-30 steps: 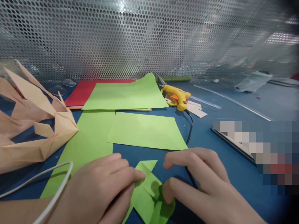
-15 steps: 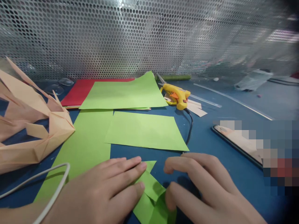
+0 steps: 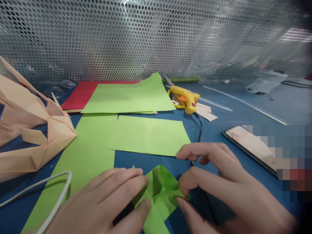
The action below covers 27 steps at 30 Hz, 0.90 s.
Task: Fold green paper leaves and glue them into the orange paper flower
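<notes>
Cannot make out any lettering on the black-edged smartphone (image 3: 251, 139), partly covered by coarse pixel blocks. Pinching the right corner of a bright green piece of folded paper (image 3: 164, 196) between thumb and curled index finger of the right hand (image 3: 219, 175). Resting the left hand (image 3: 114, 195) on its left side, fingers laid together, thumb slightly apart; cannot tell whether gripping underneath. Can see creases, spread flaps, a raised point at the back and darker green in the hollows, all low in the view, between both hands, over a dark blue worktop (image 3: 212, 128). Beyond, can see a light green rectangular paper sheet (image 3: 151, 136) overlapping a long green paper strip (image 3: 90, 143), then a curled green sheet (image 3: 126, 97) atop a red sheet (image 3: 76, 97). To the right of these, see a yellow hot-glue gun (image 3: 186, 96) with orange trigger and black cord. At left, see a peach folded-paper construction (image 3: 59, 133) and a looping white cable (image 3: 69, 180). Behind everything, see a grey perforated metal panel (image 3: 109, 42).
</notes>
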Each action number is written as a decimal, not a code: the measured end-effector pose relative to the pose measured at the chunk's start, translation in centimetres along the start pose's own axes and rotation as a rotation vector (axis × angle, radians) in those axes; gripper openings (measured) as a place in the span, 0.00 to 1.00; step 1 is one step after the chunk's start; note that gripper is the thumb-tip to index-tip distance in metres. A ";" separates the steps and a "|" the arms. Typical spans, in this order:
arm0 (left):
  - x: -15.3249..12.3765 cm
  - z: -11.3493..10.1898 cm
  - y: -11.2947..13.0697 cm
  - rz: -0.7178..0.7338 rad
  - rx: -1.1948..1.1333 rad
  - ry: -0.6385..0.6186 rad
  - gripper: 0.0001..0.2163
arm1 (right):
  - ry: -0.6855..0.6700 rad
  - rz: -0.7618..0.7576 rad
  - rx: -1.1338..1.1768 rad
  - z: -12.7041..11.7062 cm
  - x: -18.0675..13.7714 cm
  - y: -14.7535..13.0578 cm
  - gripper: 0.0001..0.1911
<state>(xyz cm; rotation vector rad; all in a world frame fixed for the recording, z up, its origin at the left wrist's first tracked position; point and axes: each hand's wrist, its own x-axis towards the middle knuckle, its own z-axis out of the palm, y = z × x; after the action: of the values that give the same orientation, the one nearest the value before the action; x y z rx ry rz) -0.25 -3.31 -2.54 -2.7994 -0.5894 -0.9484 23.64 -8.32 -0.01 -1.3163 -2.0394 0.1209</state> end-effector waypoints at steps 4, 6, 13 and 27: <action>-0.5 0.2 0.0 0.065 0.044 -0.005 0.15 | -0.092 0.014 0.073 0.3 0.2 0.7 0.06; -0.7 0.2 0.2 0.101 0.075 -0.006 0.16 | -0.125 0.014 0.114 0.4 0.1 0.8 0.07; -0.8 0.0 0.2 0.206 0.141 -0.059 0.19 | -0.107 -0.031 0.192 0.6 0.2 0.9 0.08; -0.5 0.1 0.5 0.147 0.106 -0.044 0.20 | -0.115 -0.282 -0.102 0.3 0.2 0.4 0.16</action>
<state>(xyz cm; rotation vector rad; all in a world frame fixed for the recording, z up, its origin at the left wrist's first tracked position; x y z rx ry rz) -0.34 -3.91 -2.86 -2.7320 -0.4188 -0.8047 23.75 -7.93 -0.30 -1.0878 -2.3339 -0.0362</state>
